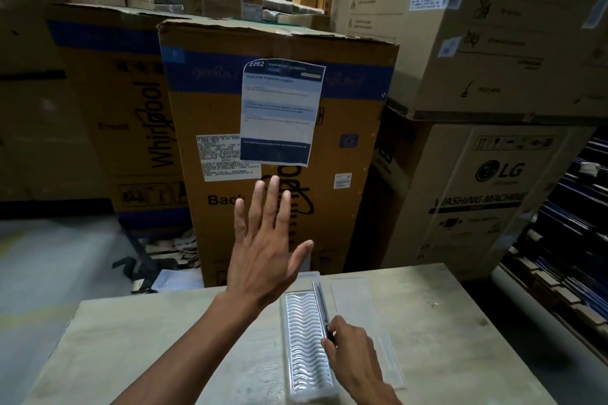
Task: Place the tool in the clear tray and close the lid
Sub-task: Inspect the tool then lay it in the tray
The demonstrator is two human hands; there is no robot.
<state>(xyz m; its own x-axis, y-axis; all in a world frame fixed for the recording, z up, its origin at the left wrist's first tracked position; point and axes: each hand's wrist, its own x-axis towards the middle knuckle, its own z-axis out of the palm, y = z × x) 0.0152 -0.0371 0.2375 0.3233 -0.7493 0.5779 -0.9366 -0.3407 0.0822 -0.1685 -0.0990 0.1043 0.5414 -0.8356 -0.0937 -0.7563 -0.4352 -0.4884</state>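
Note:
A long clear tray (304,339) with a wavy ribbed floor lies on the pale worktable (164,345), running away from me. Its clear lid (365,316) lies flat and open to the right of it. A thin metal tool (319,302) with a dark handle lies along the tray's right edge. My right hand (353,352) pinches the tool's handle end. My left hand (266,243) is raised above the table's far edge, fingers spread, holding nothing.
Tall cardboard appliance boxes (279,148) stand close behind the table, one with a printed paper sheet (279,115) stuck on it. More boxes (477,200) are stacked at the right. Dark stacked material (566,240) lies far right. Concrete floor (49,266) shows at the left.

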